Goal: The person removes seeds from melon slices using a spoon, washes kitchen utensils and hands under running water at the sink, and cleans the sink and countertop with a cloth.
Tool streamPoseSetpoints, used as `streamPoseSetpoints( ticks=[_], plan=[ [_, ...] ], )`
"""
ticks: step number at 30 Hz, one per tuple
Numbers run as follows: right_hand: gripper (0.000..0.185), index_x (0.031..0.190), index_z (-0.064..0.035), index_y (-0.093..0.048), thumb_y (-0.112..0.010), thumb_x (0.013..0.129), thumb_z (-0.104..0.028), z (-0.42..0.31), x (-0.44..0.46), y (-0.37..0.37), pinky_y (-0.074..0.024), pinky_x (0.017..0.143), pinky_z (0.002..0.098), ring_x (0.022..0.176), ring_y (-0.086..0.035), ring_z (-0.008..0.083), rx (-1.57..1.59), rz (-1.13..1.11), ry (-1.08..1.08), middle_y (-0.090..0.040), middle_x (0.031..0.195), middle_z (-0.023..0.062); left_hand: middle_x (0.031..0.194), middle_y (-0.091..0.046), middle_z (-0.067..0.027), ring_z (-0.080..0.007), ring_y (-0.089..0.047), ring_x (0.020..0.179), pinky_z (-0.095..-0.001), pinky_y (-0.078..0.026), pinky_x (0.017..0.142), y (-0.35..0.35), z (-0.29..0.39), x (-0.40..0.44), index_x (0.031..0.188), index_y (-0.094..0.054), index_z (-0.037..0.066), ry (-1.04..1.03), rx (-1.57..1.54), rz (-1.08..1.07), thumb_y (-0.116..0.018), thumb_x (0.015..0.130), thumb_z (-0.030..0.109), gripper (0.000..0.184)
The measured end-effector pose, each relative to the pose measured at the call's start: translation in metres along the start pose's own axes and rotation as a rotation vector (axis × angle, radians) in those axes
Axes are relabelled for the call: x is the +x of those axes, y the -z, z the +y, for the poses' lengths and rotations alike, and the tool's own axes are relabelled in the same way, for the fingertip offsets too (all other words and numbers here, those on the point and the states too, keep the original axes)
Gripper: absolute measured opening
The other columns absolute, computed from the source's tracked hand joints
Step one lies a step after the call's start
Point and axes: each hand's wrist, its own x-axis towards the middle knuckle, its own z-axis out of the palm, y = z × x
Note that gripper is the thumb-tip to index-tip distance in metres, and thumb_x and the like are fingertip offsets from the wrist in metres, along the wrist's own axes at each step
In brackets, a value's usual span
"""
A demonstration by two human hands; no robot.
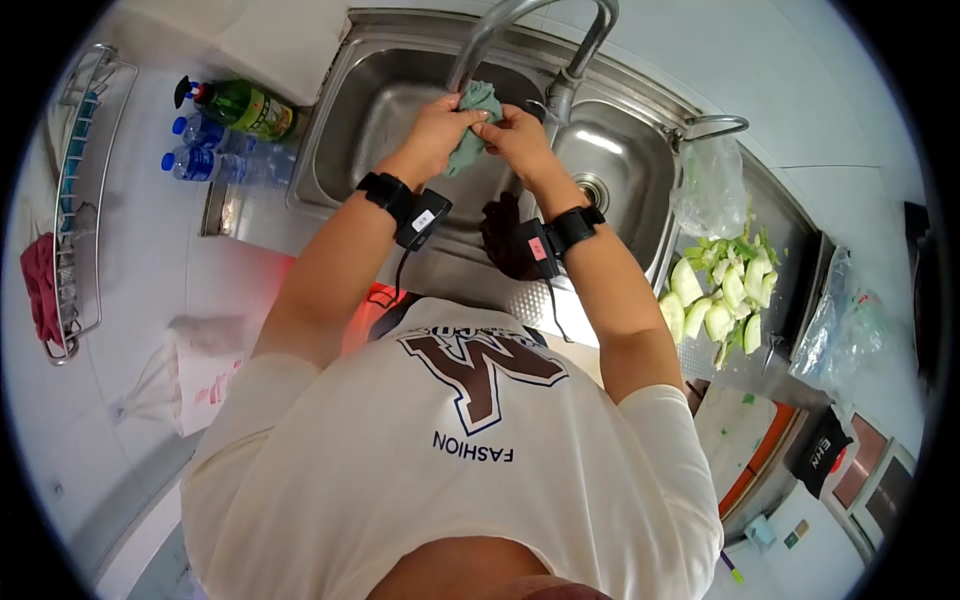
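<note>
A green cloth (468,150) is bunched between my two hands over the left basin (380,95) of the steel sink, close under the curved faucet (483,40). My left hand (440,130) pinches the cloth from its left side, fingers closed. On the opposite side, my right hand (518,138) grips it with thumb and fingertips. The lower end of the cloth hangs loose. Black devices are strapped to both wrists. Below my right hand, a dark item (500,230) lies at the basin's front edge; I cannot make out what it is.
Left of the sink stand a green pump bottle (250,108) and blue-capped water bottles (195,163). The right basin (625,150) has a drain. Cut pale-green vegetable pieces (720,300) and a clear plastic bag (712,190) are to the right. A wire rack (85,200) hangs far left.
</note>
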Motion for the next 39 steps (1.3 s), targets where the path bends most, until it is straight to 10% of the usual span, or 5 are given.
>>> streamPoseSetpoints(
  ticks=[9,22,25,33,39],
  plan=[
    [0.011,0.078,-0.0086,-0.062,-0.068,0.082,-0.017,-0.023,0.003,-0.009,-0.0371,0.06,0.0204,0.063,-0.049,0.0069,0.17,0.142,-0.154,-0.056,0.069,-0.004,0.098,-0.063,-0.0105,-0.0213,-0.063,0.087,-0.0363,-0.054,0.073,0.008,0.042,-0.023,0.106,-0.056,0.002,0.259,-0.199,0.024,-0.061,0.088,0.017,0.024],
    [0.042,0.116,-0.0034,-0.051,-0.069,0.081,-0.018,-0.019,-0.002,-0.04,-0.0453,0.076,0.0298,0.094,-0.055,0.0165,0.151,0.244,-0.13,-0.055,0.109,0.0072,0.106,-0.059,-0.0081,-0.0194,-0.059,0.093,-0.0342,-0.049,0.085,0.039,0.008,0.003,0.108,-0.054,0.002,0.082,-0.481,-0.119,-0.052,0.09,0.008,0.019],
    [0.044,0.121,-0.0021,-0.048,-0.067,0.082,-0.01,-0.015,-0.002,-0.047,-0.0457,0.078,0.0283,0.097,-0.056,0.016,0.222,0.171,-0.094,-0.057,0.114,0.0094,0.109,-0.055,-0.0084,-0.0182,-0.057,0.097,-0.0336,-0.049,0.085,0.048,-0.008,0.016,0.114,-0.05,0.0,-0.025,-0.58,-0.543,-0.048,0.089,0.002,0.026],
    [0.026,0.115,0.0003,-0.051,-0.044,0.096,-0.016,-0.001,0.011,-0.041,-0.0464,0.083,0.0309,0.092,-0.059,0.0188,0.689,0.198,-0.189,-0.061,0.105,0.0082,0.111,-0.053,-0.0085,-0.0186,-0.056,0.098,-0.0305,-0.048,0.084,0.031,0.015,-0.011,0.135,-0.034,0.002,-0.08,-0.069,-0.129,-0.058,0.084,0.002,0.056],
    [0.024,0.111,-0.0048,-0.051,-0.038,0.098,-0.021,-0.018,0.009,-0.055,-0.041,0.092,0.0405,0.1,-0.055,0.0236,0.921,0.267,-0.243,-0.058,0.108,0.0089,0.106,-0.058,-0.008,-0.0172,-0.058,0.098,-0.0289,-0.048,0.081,0.037,-0.018,0.007,0.125,-0.046,0.004,-0.278,0.503,0.128,-0.062,0.083,0.005,0.045]
  ],
)
